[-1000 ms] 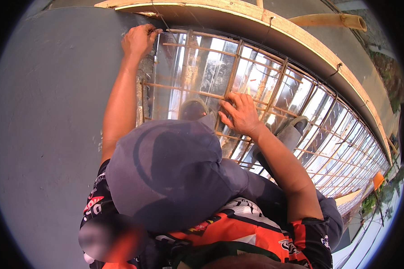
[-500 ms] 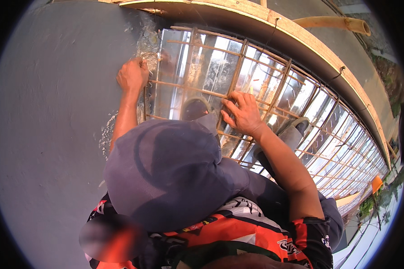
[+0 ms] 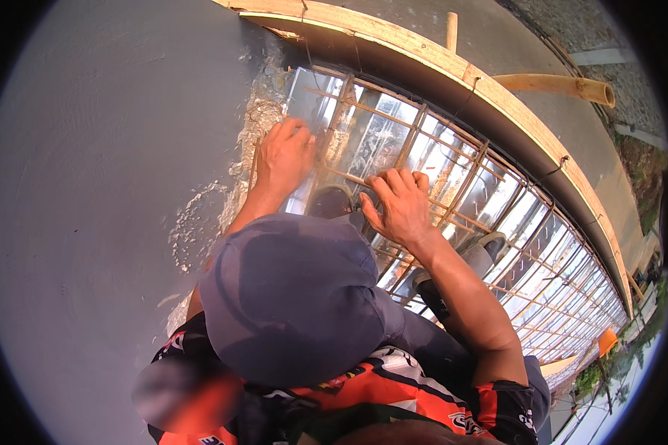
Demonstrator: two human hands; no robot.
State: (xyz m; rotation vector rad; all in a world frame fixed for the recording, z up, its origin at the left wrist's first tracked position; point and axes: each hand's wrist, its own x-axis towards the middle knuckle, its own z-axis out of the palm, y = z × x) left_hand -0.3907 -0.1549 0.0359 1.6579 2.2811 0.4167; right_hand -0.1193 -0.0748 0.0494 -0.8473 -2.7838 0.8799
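Note:
A rusty rebar mesh (image 3: 453, 178) lies over shiny plastic sheeting (image 3: 378, 141) in a long curved trench. My left hand (image 3: 286, 156) grips a bar at the mesh's left edge, beside the rough rim of a grey concrete slab (image 3: 89, 185). My right hand (image 3: 397, 204) rests a little further right with its fingers curled over a cross bar. The brim of my dark cap (image 3: 289, 297) hides what lies just below both wrists.
A curved wooden form board (image 3: 438, 59) borders the far side of the mesh, with a thick bamboo pole (image 3: 564, 87) beyond it. Crumbly concrete spatter (image 3: 252, 141) lines the slab's edge. My boots (image 3: 482, 252) stand on the mesh. An orange object (image 3: 607, 341) sits far right.
My left hand has slid down the mesh's left edge from the top corner toward me. My right hand has stayed on the same bar.

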